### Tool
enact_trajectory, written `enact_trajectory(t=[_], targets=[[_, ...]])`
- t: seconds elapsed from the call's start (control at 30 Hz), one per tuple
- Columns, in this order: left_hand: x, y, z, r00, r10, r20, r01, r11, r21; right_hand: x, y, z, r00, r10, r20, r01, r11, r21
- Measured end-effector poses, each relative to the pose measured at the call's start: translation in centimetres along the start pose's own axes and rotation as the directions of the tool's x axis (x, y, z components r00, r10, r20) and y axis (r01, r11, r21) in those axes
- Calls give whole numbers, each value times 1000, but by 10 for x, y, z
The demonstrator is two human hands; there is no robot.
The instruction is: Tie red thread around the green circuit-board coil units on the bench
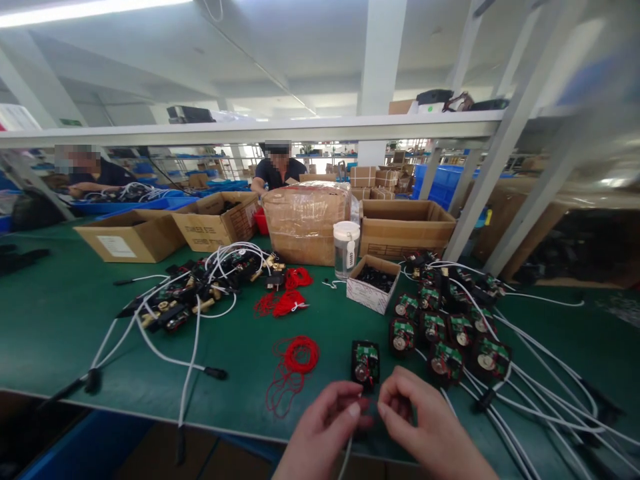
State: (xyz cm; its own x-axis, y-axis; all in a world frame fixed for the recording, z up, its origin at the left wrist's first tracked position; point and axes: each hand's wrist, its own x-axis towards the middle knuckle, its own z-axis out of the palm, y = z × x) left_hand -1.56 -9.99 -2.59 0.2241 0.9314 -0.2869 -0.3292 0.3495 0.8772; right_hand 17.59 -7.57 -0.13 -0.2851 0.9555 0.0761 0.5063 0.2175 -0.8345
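Note:
In front of me at the table's near edge, a black housing with a green circuit board (pixel 366 362) lies with its open side up. A white cable (pixel 346 457) runs from it towards me. My left hand (pixel 330 427) is closed around this cable just below the housing, thumb against fingers. My right hand (pixel 420 413) is beside it, just right of the housing, with thumb and forefinger pinched together; whatever is between them is hidden. Loops of thin red cord (pixel 301 355) lie left of the housing.
Several similar housings (pixel 445 360) with white cables crowd the right. At left lies a heap of black parts with brass fittings (pixel 203 303). Behind are a small box of black pieces (pixel 373 283), a lidded bottle (pixel 346 250) and cardboard boxes (pixel 305 223). Two people sit beyond.

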Motion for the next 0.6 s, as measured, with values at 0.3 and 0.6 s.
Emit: enact_trajectory(t=[0.3, 0.6], targets=[[10, 21, 5, 954, 299, 27, -225, 653, 723, 4, 10, -3, 999, -46, -24, 44, 996, -73], [27, 44, 7, 929, 367, 46, -251, 534, 807, 28, -2, -18, 997, -77, -24, 72, 982, -176]])
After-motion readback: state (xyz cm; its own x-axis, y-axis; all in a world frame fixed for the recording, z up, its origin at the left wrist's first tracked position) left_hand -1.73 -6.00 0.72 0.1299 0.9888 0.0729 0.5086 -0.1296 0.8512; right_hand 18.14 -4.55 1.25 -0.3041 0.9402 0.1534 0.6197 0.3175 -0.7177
